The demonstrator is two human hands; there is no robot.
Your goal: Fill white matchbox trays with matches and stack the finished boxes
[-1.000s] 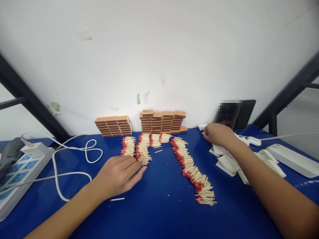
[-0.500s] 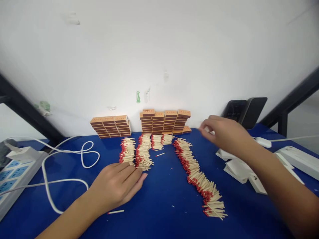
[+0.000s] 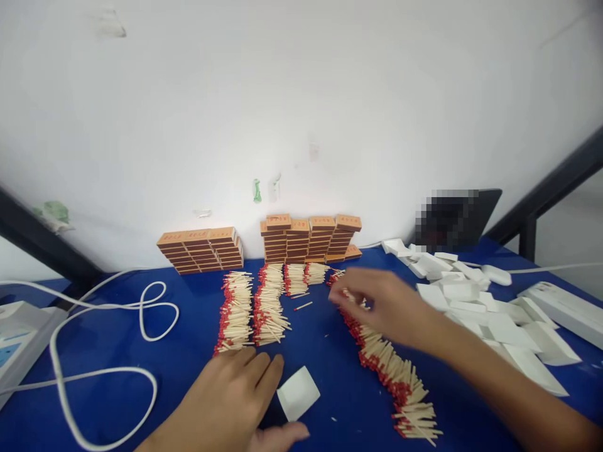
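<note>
At the lower middle my left hand (image 3: 235,392) lies low over the blue table, fingers bent side by side and thumb stretched out apart. A small white piece like a matchbox tray (image 3: 299,393) rests just right of its fingers. Directly beyond the hand runs a row of red-tipped matches (image 3: 236,307), with a second row (image 3: 271,307) beside it. My right hand (image 3: 377,304) is over the upper part of a long, curving row of matches (image 3: 393,370); its fingers are bent into a loop, the tips close together and blurred. What they pinch, if anything, is hidden.
Stacked matchboxes (image 3: 200,250) stand against the wall, with more stacks (image 3: 308,242) to their right. White paper trays (image 3: 509,326) are heaped at right, near a dark device (image 3: 471,220). A white cable (image 3: 151,389) loops at left beside a power strip (image 3: 19,333).
My right hand has moved left and down onto the long match row. The white piece now shows beside my left hand, which has drawn nearer. The camera view has shifted.
</note>
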